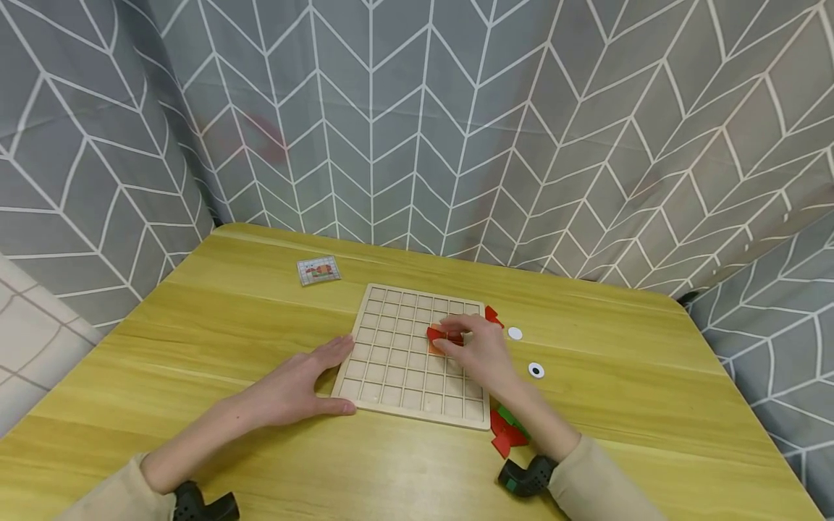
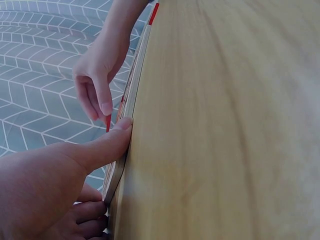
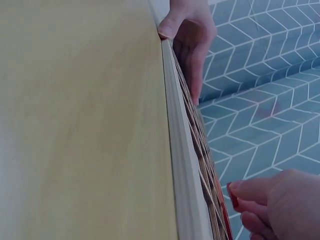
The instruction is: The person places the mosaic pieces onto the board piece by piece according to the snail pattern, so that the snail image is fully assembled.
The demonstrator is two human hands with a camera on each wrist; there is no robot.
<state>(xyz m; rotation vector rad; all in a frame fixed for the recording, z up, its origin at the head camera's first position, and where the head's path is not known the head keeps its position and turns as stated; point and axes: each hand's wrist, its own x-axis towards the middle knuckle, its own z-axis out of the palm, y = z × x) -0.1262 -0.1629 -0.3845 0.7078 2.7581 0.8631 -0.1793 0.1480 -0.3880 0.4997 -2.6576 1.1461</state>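
A pale wooden grid board (image 1: 391,376) lies on the table. The left hand (image 1: 293,387) rests at its left edge, thumb at the near corner and fingers along the side; the left wrist view shows this thumb (image 2: 107,147) against the board's edge. Over the right half of the grid, the right hand (image 1: 478,351) pinches a small red piece (image 1: 433,333) between thumb and fingertips, seen also as a red piece (image 3: 233,195) in the right wrist view. An orange piece (image 1: 433,348) sits in the grid beneath it. The fingers partly hide more red there.
A small picture card (image 1: 318,270) lies at the back left. Right of the board are a red piece (image 1: 493,316), a white disc (image 1: 515,333) and an eye disc (image 1: 536,370). Red pieces (image 1: 507,433) and a green piece (image 1: 513,420) lie by the near right corner.
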